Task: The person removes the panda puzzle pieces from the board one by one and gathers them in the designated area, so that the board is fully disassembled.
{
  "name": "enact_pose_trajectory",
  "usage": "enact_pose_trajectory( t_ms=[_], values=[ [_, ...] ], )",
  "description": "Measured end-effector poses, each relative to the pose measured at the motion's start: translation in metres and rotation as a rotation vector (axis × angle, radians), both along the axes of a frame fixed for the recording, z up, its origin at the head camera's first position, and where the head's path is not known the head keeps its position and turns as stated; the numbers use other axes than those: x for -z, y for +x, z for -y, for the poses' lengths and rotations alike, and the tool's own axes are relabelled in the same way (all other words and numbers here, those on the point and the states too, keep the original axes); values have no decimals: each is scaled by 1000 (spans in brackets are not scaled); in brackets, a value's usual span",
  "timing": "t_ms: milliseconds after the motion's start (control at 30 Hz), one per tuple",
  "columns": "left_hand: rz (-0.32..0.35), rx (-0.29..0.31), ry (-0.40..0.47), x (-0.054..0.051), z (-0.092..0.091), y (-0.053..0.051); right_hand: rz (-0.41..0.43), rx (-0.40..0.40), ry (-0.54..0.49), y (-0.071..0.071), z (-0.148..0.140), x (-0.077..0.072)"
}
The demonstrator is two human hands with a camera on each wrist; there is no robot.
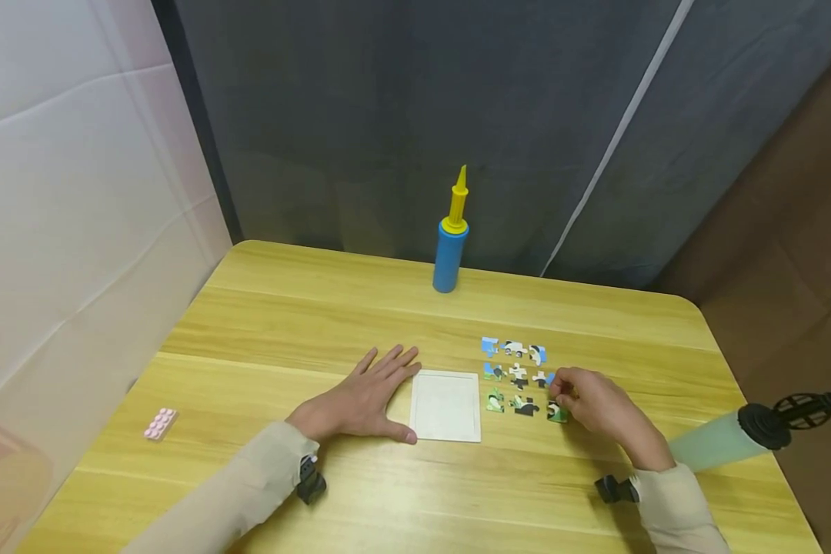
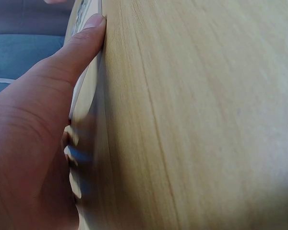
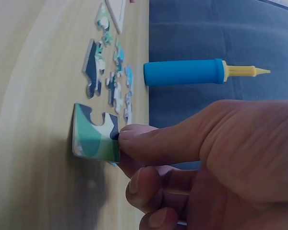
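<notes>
My right hand (image 1: 599, 404) pinches a green, white and black corner puzzle piece (image 3: 93, 136) between thumb and fingers, at the lower right of the loose pieces. In the right wrist view that piece is tilted up from the table. Several other puzzle pieces (image 1: 518, 375) in blue, white, black and green lie apart in rough rows. My left hand (image 1: 363, 400) is spread beside a square white puzzle frame (image 1: 446, 406), with the thumb and a fingertip touching its left edge. The left wrist view shows the left thumb (image 2: 81, 45) straight along the tabletop.
A blue and yellow hand pump (image 1: 448, 250) stands at the back of the wooden table (image 1: 305, 308). A pink toy brick (image 1: 160, 424) lies at the left. Near my right forearm is a pale green bottle (image 1: 716, 438) with a black top. Dark curtains hang behind.
</notes>
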State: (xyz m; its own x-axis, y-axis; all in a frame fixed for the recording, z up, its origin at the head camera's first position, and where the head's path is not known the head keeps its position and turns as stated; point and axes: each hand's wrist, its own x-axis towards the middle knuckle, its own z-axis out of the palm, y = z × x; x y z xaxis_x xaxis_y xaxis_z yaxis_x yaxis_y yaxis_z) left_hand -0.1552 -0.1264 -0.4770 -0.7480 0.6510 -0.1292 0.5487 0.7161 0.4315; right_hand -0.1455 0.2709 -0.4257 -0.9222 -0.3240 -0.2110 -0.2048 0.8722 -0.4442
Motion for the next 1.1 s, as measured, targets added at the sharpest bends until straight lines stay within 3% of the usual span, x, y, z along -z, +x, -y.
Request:
enact_pose_trajectory(
  t_ms=[567,1100],
  values=[
    [17,2,0,-1,0,0,11,15,8,-5,-1,7],
    [10,-5,-6,-2,-1,1,-1,47,2,-3,1,3]
  ],
)
